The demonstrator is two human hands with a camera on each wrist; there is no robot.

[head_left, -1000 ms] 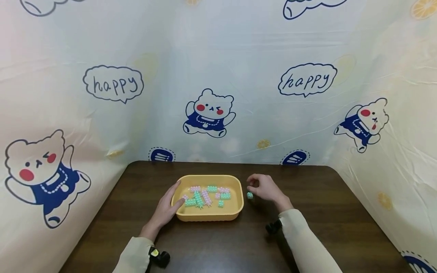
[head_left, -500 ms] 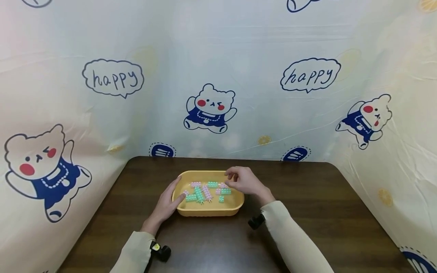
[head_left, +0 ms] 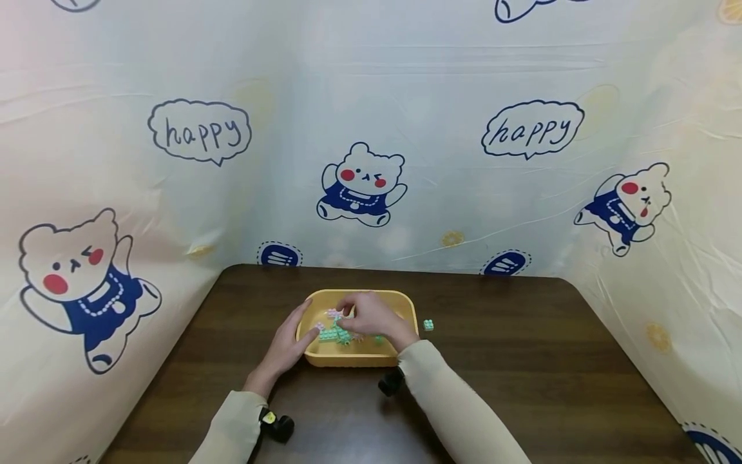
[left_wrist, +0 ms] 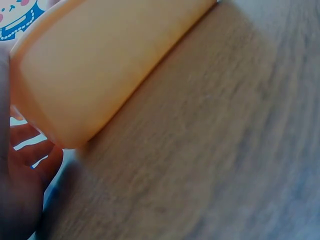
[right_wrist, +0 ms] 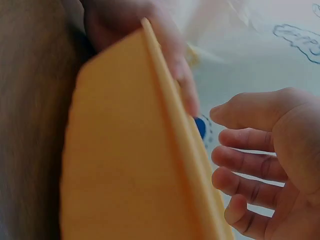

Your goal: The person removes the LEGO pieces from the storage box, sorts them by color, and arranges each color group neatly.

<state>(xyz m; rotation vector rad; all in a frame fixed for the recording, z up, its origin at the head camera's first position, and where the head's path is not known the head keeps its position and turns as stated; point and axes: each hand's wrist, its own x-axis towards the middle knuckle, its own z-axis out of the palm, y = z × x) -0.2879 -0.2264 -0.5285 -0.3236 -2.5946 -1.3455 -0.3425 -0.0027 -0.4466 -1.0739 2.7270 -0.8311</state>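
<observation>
My left hand (head_left: 285, 343) grips the left side of a yellow plastic basket (head_left: 359, 362), its thumb over the rim and its fingers along the outer wall. Inside lie small building blocks, among them green blocks (head_left: 328, 336) and a pink block (head_left: 334, 313); my right hand (head_left: 373, 314) hides others. That hand hovers above the basket, fingers loosely bent. In the right wrist view the fingertips (right_wrist: 220, 155) show nothing between them. A single green building block (head_left: 428, 325) stands on the table just right of the basket.
The dark wooden table (head_left: 522, 361) reaches back to a pale curtain (head_left: 440, 129) printed with bears, which also hangs on both sides. A wrist camera (head_left: 278, 426) is strapped at the left sleeve, another wrist camera (head_left: 391, 381) at the right.
My right hand has moved left, from beside the green block on the table to over the basket's middle. That block stays on the table. The left hand keeps its hold on the basket.
</observation>
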